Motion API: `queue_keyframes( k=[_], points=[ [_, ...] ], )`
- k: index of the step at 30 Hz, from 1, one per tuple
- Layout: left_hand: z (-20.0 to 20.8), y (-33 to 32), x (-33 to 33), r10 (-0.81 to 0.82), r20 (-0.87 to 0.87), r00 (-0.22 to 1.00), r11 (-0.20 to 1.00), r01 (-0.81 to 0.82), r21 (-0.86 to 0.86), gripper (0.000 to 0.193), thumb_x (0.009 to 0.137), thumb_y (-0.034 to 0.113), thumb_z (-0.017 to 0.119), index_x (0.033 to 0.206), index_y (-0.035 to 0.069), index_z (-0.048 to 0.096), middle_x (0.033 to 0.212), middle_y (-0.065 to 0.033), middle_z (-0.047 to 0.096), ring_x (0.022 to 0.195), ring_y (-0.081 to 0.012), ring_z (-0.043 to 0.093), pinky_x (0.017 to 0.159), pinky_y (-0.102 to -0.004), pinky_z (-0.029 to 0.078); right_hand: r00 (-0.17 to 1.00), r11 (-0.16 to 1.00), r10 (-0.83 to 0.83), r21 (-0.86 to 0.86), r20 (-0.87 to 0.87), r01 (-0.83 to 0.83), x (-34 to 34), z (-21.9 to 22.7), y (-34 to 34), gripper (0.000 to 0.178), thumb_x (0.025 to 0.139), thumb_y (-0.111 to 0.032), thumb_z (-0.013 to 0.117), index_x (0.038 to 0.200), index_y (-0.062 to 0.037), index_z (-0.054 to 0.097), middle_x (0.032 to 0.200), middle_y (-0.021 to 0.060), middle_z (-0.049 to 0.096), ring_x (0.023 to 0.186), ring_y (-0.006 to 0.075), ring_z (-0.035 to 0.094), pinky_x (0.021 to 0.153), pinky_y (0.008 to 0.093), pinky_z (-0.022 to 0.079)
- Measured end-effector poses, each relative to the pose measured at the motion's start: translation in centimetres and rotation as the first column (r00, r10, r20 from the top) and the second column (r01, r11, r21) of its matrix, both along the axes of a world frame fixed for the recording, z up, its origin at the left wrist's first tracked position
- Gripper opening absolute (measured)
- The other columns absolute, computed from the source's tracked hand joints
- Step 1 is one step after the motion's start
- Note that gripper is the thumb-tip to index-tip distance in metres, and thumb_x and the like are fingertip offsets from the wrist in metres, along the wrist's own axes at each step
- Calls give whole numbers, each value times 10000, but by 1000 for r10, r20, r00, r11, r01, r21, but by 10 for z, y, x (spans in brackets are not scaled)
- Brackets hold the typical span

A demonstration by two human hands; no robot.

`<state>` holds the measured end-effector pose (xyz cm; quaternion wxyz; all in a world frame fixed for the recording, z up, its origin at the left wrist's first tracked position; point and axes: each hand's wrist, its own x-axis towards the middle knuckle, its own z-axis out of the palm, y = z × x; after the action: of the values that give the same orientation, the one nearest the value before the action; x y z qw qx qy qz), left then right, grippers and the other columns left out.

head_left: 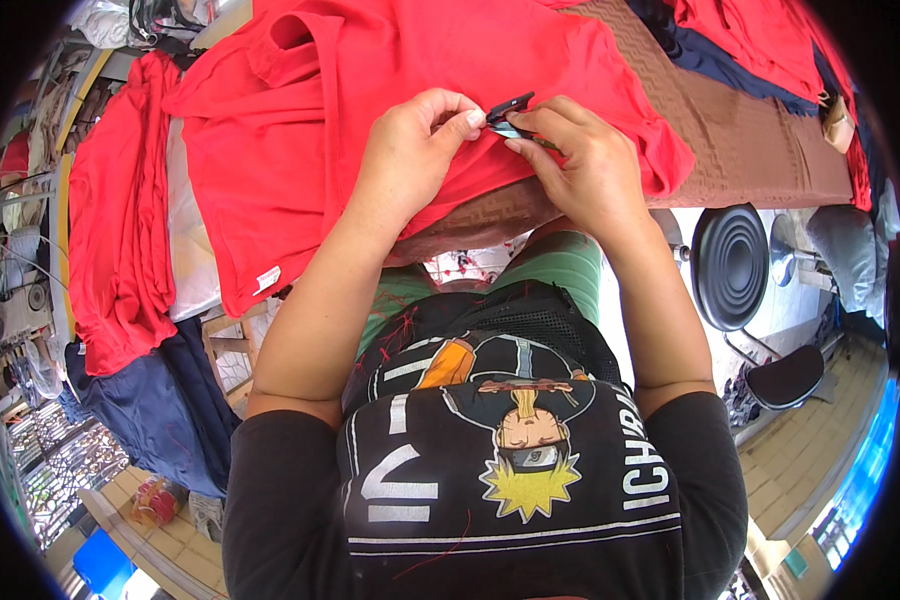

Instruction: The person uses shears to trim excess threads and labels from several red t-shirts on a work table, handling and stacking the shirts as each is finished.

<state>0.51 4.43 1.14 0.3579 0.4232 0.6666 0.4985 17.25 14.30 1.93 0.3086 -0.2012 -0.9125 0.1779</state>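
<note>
A large red garment [410,60] lies spread over the table in front of me, with a small white label at its lower left corner. Above its near part my right hand [595,165] grips a small pair of thread snips [511,108], black with a pale metal blade, pointing toward my left. My left hand [410,150] is closed in a pinch at the tip of the snips, thumb against forefinger. Whatever sits between those fingertips is too small to make out. Both wrists are over the table's near edge.
Brown patterned cloth covers the table [760,150]. Red garments [120,210] and navy cloth [170,400] hang at the left; more red clothing [750,45] lies at the far right. A round black stool [730,265] stands on the right, near a black seat [785,378].
</note>
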Motion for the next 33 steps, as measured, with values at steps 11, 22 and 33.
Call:
queue_keyframes(
  k=[11,22,33],
  points=[
    [72,-43,-34,-823,97,559,564,789,242,314,980,228,521,883,-30,673,819,-105,667,746,-166,626,685,-274,470,999,997,-30,-69,30,32,13,22,2,147,804,-202,697,897,-90,677,815,70,634,728,281,638,613,376,502],
    [-23,-22,0,17,-554,833,1000,-5,22,268,822,123,725,1075,44,682,1059,-89,647,820,-169,652,751,-286,524,996,904,-70,-418,56,87,-16,-16,-11,162,833,-217,682,934,-90,687,857,114,689,780,312,659,676,401,508],
    [-26,-18,-1,100,-560,822,992,-124,-6,141,898,148,646,971,32,672,912,-89,700,822,-195,674,744,-307,522,999,914,-30,-403,31,40,-15,-24,-14,164,825,-208,685,932,-84,688,890,99,690,817,314,660,702,403,517]
  ],
)
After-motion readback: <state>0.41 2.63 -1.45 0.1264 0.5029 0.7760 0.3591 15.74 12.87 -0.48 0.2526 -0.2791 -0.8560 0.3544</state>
